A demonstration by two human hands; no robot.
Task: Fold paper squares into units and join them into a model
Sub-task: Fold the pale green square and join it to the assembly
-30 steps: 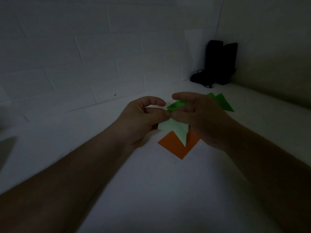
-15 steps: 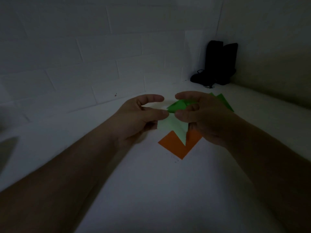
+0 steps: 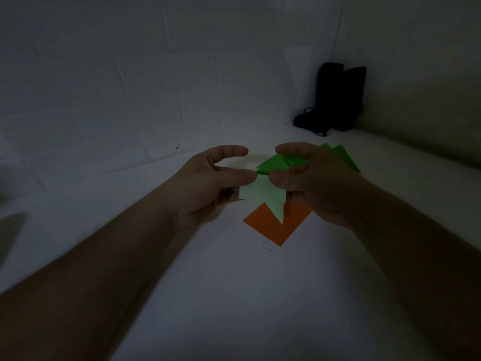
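Observation:
Both hands hold a green paper piece (image 3: 276, 164) above the white table (image 3: 234, 295). Its underside is pale green (image 3: 263, 196) and ends in a point hanging downward. My left hand (image 3: 208, 183) pinches the paper's left edge with the thumb, its index finger raised free above. My right hand (image 3: 312, 178) grips the right part, fingers curled over the dark green folds. More green points (image 3: 346, 157) stick out behind my right hand. An orange paper square (image 3: 273, 225) lies flat on the table below the hands, partly hidden by them.
A white brick wall (image 3: 130, 87) runs along the back of the table. Black objects (image 3: 335, 100) stand in the far right corner. The scene is dim. A dark shape (image 3: 10, 235) shows at the left edge.
My hands have drawn slightly apart, and more of the dark green fold shows between them. My left index finger has lifted off the paper.

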